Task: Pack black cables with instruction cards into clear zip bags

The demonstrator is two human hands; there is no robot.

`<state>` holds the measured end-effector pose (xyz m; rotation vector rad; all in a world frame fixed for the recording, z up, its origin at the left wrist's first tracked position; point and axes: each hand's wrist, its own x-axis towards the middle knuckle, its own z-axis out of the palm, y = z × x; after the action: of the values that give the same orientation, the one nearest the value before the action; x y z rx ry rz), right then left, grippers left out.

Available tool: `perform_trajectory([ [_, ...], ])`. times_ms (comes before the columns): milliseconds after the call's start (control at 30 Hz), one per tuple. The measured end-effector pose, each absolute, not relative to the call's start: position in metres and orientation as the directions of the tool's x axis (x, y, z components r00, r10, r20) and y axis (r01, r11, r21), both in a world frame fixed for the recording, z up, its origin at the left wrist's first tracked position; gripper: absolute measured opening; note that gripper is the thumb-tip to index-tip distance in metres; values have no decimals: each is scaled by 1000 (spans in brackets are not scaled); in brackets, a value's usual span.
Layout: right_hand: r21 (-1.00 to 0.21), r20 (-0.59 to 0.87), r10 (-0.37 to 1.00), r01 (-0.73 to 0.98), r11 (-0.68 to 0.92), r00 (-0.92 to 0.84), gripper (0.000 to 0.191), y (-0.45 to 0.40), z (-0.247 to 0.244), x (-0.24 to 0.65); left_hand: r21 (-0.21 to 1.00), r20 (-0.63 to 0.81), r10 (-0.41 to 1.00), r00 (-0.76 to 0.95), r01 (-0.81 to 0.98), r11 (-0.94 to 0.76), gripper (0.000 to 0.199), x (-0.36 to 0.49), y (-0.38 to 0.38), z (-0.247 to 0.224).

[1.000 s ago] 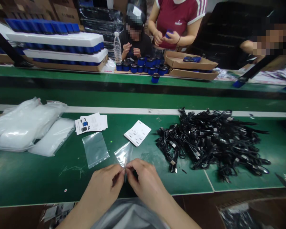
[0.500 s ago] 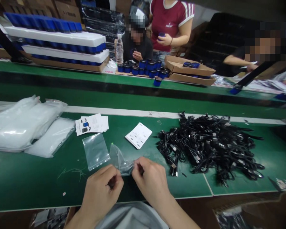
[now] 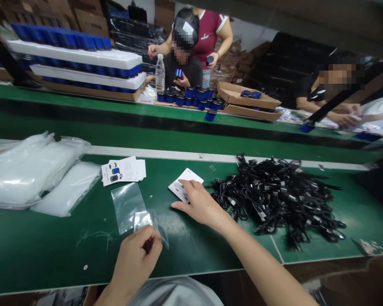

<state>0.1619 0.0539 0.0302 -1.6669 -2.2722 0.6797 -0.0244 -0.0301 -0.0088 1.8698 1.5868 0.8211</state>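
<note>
My left hand (image 3: pixel 135 257) is at the near edge of the green bench, pinching a small clear plastic bag (image 3: pixel 147 223) that hangs from its fingers. My right hand (image 3: pixel 199 204) reaches forward and lies with its fingertips on a small white printed card (image 3: pixel 190 176), covering part of it. Left of the held bag lies a flat clear zip bag (image 3: pixel 127 207), partly overlapped by the held one. Above that sits a stack of printed leaflets (image 3: pixel 123 169), out of reach of both hands' fingers.
A large tangle of black cables (image 3: pixel 274 197) lies right of my right hand. Bundles of white plastic bags (image 3: pixel 35 172) fill the left. Across a raised green conveyor (image 3: pixel 147 123), co-workers (image 3: pixel 183 59) handle blue-capped jars (image 3: pixel 188 95) beside cardboard trays (image 3: pixel 249 100).
My right hand has let go of the small bag and moved forward onto the white card. My left hand now holds the bag alone, and the view has tilted slightly.
</note>
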Motion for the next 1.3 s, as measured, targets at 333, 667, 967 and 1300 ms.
perform_trajectory([
  [333,-390,-168,954,905,169,-250,57,69,29,154,747,148,972,184,623,-232,24,-29,-31,-19],
  [667,-491,-195,924,848,198,-329,55,90,26,177,756,129,973,193,616,-222,25,-28,-28,-20],
  [967,-528,-183,903,814,242,-388,69,83,30,179,740,112,977,181,641,-204,26,-27,-29,-19],
  [1300,-715,-144,966,697,49,-216,14,84,9,173,715,146,971,191,658,-237,28,-26,-27,-20],
])
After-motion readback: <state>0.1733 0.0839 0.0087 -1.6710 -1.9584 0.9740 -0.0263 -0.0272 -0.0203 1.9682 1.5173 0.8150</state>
